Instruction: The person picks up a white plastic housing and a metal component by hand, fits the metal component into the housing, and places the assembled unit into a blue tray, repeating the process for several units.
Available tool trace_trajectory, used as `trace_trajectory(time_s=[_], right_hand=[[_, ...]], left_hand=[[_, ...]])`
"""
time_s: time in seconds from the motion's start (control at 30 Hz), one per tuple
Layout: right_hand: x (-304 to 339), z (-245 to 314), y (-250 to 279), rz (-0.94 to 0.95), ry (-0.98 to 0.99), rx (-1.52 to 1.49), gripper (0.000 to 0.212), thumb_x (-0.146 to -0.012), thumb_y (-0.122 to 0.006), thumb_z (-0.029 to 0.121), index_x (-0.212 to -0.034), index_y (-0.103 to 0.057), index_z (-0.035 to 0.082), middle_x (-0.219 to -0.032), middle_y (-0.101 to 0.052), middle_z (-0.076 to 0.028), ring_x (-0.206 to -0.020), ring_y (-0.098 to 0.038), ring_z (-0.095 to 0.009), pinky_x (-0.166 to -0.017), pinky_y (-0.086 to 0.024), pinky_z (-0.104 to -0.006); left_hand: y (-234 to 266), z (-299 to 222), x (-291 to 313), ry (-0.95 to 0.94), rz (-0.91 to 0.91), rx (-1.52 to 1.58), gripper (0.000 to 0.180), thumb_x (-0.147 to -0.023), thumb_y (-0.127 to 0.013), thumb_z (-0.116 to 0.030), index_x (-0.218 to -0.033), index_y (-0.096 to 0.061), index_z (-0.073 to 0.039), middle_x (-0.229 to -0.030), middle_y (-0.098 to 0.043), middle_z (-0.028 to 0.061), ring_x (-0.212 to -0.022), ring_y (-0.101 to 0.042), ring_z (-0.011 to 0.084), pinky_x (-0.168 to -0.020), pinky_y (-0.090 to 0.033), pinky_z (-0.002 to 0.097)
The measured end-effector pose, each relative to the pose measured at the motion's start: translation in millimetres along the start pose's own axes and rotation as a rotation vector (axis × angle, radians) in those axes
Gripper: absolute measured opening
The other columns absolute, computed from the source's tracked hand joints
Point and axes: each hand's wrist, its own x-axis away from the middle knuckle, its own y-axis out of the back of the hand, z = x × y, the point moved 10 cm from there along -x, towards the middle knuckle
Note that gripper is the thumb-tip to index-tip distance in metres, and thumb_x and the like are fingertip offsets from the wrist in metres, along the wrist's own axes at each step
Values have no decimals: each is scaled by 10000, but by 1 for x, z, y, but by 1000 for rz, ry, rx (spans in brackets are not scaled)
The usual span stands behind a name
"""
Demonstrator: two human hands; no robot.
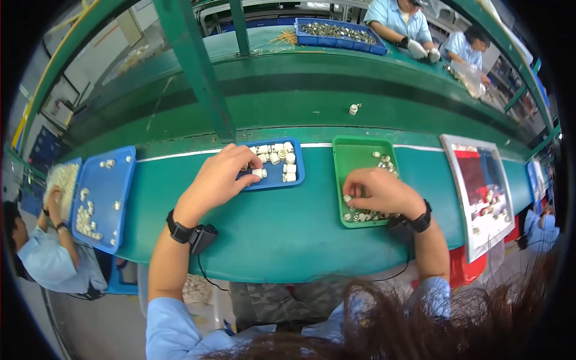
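Note:
My left hand (219, 174) reaches over the left part of a small blue tray (302, 163). Its thumb and fingers close on a white cylindrical piece (259, 173) with a narrower end. More white cylinders (275, 158) of the same look stand and lie in that tray. To the right, my right hand (378, 189) is inside a green tray (360, 144), fingertips pinched round a small whitish and metallic piece (347, 198). Small shiny metal-and-white parts (387, 163) lie along the tray's far right and near side, partly hidden by the hand.
A larger blue tray (124, 198) with scattered white pieces lies left, beside a co-worker (57, 258). At right is a white-framed tray (474, 240) with small parts. One white piece (353, 109) sits on the moving-belt-like green surface beyond. A green post (201, 72) rises ahead.

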Motion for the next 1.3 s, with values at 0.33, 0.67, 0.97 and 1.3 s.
trace_trajectory(time_s=[0.33, 0.67, 0.97, 1.3], right_hand=[[0, -13, 18, -127, 77, -457, 181, -945, -789, 138, -1092, -720, 57, -960, -752, 0, -855, -703, -115, -763, -564, -282], [-4, 7, 2, -69, 165, -472, 165, -939, -818, 137, -1068, -761, 53, -931, -766, -8, -830, -696, -93, -771, -556, -265], [-3, 39, -16, -80, 252, -499, 172, -904, -832, 69, -1047, -740, 43, -914, -760, -21, -794, -697, -96, -691, -554, -265], [2, 61, -25, -144, 292, -497, 167, -910, -832, 44, -1024, -711, 27, -920, -743, -33, -794, -728, -108, -674, -584, -266]], left_hand=[[-53, -66, 4, -203, 155, 516, 269, -889, -840, -85, -1149, -773, -102, -1110, -771, 4, -959, -649, 156, -727, -521, 295], [-90, -72, 4, -113, 283, 423, 311, -862, -874, -103, -1156, -776, -117, -1155, -774, -11, -981, -652, 139, -736, -509, 274], [-78, -66, 15, 46, 130, 684, 379, -870, -893, -86, -1182, -683, -38, -1147, -728, 62, -955, -666, 117, -677, -511, 244], [-87, -65, 26, 119, 92, 1066, 244, -939, -795, 33, -1149, -671, 31, -1180, -696, 125, -1038, -697, 136, -789, -603, 259]])
